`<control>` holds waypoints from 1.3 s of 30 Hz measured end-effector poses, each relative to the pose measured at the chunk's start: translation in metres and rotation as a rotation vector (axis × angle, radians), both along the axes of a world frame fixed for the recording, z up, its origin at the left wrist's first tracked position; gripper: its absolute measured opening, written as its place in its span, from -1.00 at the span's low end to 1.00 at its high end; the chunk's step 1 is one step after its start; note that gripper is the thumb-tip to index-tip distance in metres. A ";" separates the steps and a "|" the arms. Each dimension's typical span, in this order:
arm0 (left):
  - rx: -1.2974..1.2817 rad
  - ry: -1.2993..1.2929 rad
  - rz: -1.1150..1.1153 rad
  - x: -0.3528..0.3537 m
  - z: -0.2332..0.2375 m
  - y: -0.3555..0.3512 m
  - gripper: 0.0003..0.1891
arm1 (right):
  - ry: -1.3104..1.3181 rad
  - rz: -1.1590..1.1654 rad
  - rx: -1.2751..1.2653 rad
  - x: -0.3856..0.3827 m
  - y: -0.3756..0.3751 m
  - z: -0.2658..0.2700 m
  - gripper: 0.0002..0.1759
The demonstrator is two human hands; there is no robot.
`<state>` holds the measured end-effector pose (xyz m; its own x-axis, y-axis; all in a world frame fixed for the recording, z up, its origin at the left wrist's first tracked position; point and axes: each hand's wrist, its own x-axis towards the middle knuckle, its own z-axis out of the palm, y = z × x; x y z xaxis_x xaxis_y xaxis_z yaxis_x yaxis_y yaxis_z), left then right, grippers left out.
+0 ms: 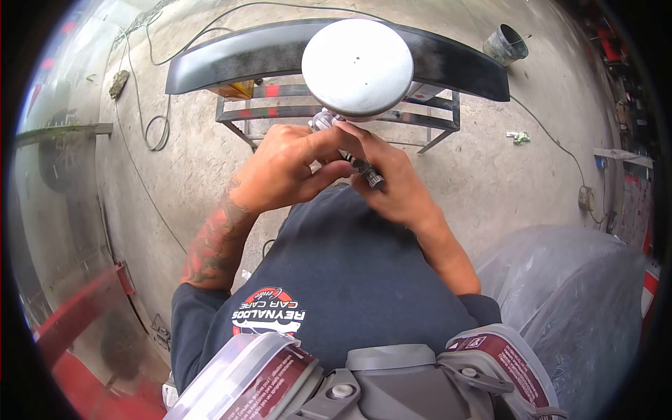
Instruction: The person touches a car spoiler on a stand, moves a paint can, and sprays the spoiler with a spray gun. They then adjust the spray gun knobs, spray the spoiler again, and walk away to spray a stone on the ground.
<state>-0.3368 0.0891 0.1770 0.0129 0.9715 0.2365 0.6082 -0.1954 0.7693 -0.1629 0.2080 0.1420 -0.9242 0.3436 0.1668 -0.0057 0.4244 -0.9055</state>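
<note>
A spray gun with a round silver cup on top sits between both hands in front of my chest. My left hand wraps its body from the left, thumb and fingers closed around it. Fingers of my right hand pinch the dark knob end of the gun from the right. Beyond the hands, a long black car spoiler lies across a metal stand on the concrete floor.
A cable loops over the floor at the left. A grey bucket stands at the far right. A plastic-covered object is close on my right, red car parts on my left. A respirator hangs under the camera.
</note>
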 end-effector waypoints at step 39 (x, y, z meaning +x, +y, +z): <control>-0.065 -0.231 -0.082 -0.004 -0.005 0.000 -0.60 | 0.005 0.030 0.004 0.002 -0.001 -0.001 -0.05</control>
